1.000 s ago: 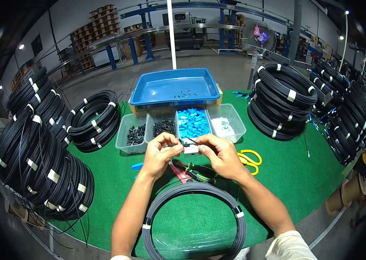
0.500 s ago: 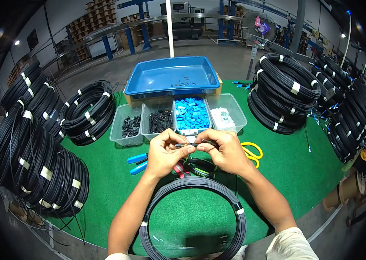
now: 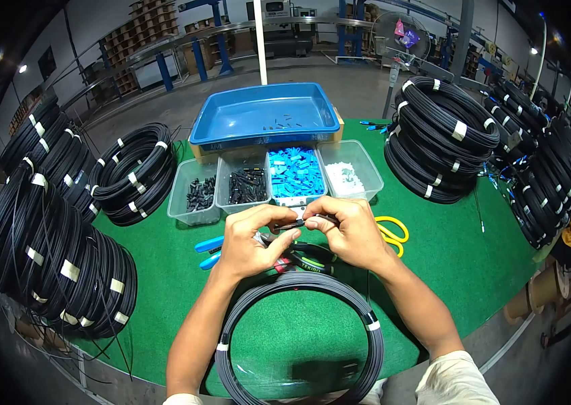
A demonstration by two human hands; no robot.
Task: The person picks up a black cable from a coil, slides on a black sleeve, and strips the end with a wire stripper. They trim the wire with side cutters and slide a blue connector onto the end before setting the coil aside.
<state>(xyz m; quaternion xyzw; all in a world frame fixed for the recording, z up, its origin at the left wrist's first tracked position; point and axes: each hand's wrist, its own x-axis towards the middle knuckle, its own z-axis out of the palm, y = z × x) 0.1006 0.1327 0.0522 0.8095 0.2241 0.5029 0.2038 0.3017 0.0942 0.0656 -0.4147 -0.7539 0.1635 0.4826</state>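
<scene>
My left hand (image 3: 248,239) and my right hand (image 3: 349,233) meet above the near side of the work mat. Between my fingertips is a small black connector part (image 3: 291,225), pinched from the left by thumb and forefinger. A dark slim piece, apparently the end of a black cable (image 3: 329,218), sits in my right fingers, which partly hide it. Just beneath my hands lie black-and-green pliers (image 3: 311,266). A coil of black cable (image 3: 299,282) bound with white tape lies nearest my body, between my forearms.
Behind my hands stand clear bins of black parts (image 3: 194,214), blue clips (image 3: 295,172) and white pieces (image 3: 343,177), with a blue tray (image 3: 265,138) beyond. Cable coils are stacked left (image 3: 62,256) and right (image 3: 440,142). Yellow-handled scissors (image 3: 393,233) and a blue-handled tool (image 3: 210,244) flank my hands.
My left fingers have shifted slightly around the black part, and the left hand is turned a little more. My right hand has barely moved. The view has tilted slightly.
</scene>
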